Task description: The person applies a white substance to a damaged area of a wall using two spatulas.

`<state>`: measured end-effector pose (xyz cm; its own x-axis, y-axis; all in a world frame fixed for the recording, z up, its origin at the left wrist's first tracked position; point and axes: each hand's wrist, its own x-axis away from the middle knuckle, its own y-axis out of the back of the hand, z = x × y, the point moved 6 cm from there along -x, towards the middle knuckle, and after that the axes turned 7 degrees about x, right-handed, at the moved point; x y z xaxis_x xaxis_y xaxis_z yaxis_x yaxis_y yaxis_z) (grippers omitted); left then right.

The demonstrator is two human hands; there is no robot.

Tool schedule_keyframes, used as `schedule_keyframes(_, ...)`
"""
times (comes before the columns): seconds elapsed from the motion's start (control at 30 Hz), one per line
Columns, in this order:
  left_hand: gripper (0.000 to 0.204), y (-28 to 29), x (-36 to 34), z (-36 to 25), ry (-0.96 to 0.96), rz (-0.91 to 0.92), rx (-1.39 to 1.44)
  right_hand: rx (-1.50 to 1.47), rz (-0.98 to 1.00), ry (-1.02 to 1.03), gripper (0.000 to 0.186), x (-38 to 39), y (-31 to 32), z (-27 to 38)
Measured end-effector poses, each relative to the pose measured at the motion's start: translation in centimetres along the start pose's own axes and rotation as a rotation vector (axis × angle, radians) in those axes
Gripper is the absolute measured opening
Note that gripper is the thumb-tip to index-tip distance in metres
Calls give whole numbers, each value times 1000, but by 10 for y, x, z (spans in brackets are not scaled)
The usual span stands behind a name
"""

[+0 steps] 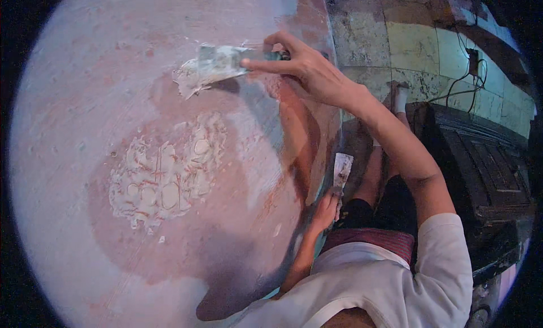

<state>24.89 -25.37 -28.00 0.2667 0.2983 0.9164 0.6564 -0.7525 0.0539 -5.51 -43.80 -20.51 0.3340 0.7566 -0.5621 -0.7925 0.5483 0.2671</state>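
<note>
My right hand (302,65) is closed on the handle of a wide putty knife (220,62), with a finger stretched out along the blade. That blade is smeared with pale paste and lies against or just over a broad pinkish-white surface (73,158). A ridged lump of white putty (189,79) shows at its end. Lower down, a larger rough patch of putty (169,175) sits within a darker, damp-looking area. Close to my waist, my left hand (327,208) grips a second putty knife (343,168), whose blade points up and carries white smears.
The surface ends along an edge at my right, beyond which lies a stained tiled floor (413,51). A dark wooden cabinet-like piece (486,164) stands on the right. Near it, black cables run to a small dark box (474,62).
</note>
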Motion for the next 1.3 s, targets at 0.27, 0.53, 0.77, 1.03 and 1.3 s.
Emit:
schedule_keyframes(0.27, 25, 8, -3, 8, -412, -61, -374, -56, -179, -343, 45, 33, 29, 37)
schedule_keyframes(0.53, 21, 23, 5, 45, -530, -73, -664, -303, -181, -649, 35, 1, 2, 109)
schedule_keyframes(0.77, 17, 17, 10, 43, -684, -73, -1062, -201, -320, -530, 44, -4, -31, 118)
schedule_keyframes(1.03, 14, 23, -2, 90, -489, 196, -665, -258, -140, -494, 46, 9, -18, 144)
schedule_keyframes(1.3, 10, 8, 14, 18, -549, 43, -600, -126, -379, -484, 40, -6, -4, 103)
